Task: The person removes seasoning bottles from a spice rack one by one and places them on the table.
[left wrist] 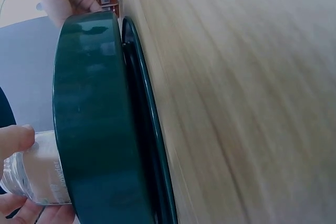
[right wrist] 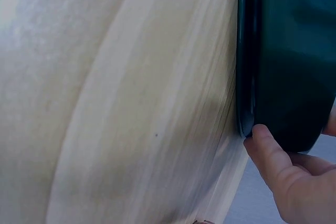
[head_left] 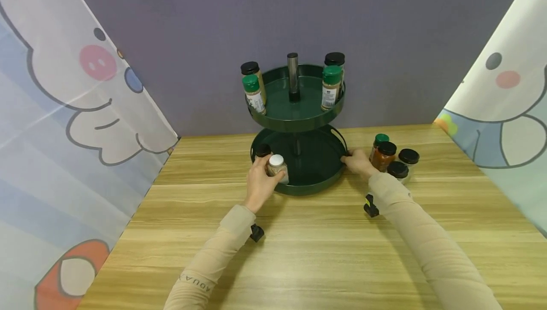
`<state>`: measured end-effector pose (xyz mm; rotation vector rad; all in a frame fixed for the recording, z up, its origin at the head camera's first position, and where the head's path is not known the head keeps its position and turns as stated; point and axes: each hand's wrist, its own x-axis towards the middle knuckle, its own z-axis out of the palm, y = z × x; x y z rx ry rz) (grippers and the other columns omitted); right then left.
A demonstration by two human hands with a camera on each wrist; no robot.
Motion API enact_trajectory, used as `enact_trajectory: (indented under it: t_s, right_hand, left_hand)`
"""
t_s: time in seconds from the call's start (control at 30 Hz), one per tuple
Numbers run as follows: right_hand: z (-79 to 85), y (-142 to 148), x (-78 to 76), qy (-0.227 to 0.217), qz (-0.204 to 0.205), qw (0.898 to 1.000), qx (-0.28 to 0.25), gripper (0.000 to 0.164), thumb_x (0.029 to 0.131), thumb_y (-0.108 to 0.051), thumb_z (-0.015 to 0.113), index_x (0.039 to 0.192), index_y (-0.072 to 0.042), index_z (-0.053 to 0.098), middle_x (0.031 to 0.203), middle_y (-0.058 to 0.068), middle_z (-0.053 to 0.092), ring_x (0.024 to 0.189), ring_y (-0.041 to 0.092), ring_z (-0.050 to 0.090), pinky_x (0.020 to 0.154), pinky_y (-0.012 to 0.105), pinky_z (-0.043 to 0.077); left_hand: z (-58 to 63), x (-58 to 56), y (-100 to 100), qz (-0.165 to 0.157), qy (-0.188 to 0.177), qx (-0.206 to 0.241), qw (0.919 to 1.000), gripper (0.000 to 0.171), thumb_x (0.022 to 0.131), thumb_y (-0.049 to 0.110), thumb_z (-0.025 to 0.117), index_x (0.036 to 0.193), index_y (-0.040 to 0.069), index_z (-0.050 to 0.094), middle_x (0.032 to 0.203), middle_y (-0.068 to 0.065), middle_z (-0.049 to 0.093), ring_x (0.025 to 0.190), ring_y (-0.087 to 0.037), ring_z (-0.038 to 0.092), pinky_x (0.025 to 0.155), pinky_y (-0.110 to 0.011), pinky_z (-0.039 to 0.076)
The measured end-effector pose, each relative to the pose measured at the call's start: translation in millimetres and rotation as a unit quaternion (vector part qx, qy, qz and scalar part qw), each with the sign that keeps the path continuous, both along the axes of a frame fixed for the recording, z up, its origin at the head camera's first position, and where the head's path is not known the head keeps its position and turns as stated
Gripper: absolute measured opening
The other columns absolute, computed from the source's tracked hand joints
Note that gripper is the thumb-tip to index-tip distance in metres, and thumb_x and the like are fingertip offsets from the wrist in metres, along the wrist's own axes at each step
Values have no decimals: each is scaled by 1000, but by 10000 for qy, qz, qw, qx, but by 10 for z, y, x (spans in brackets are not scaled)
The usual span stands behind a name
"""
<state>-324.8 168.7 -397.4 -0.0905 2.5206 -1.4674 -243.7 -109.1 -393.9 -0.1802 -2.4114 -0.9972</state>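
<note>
A dark green two-tier turntable rack stands on the wooden table. My left hand pinches a clear spice jar with a white lid between thumb and fingers, at the front left of the lower tray. In the left wrist view, pale powder shows through the spice jar, whose lower end is hidden by the tray's wall. A black-lidded jar stands just behind it. At the tray's right side, my right hand holds the rim, its fingers against the outer wall in the right wrist view.
The upper tray carries a green-capped bottle and a black-lidded jar at left, with a similar pair at right, including a green-capped bottle. Several jars, one a reddish jar, stand beside my right hand. A grey wall rises behind.
</note>
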Motion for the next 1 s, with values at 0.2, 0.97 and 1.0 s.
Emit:
enact_trajectory:
  t_s: [0.2,0.97,1.0]
  right_hand:
    - [-7,18,-6,-20,-40,10000,4,46,90,-8,40,130,14,31,109,23,48,80,18,48,63,19,41]
    - [16,60,-13,-119,274,9993,231,51,92,-18,43,132,11,30,89,18,56,77,23,54,68,29,44]
    - [19,63,-11,-146,256,9993,225,53,92,-19,44,133,12,28,103,23,54,88,27,53,75,30,44]
  left_hand:
    - [63,-28,-7,-69,42,26,10000,55,68,28,76,114,5,58,86,-3,54,64,-13,48,53,-24,40]
    - [806,204,-427,-421,42,379,9984,53,66,24,78,113,7,60,98,-6,58,84,-19,60,71,-29,52]
    - [816,210,-465,-401,22,361,9985,53,66,24,78,113,8,60,98,-7,58,85,-19,60,72,-28,52]
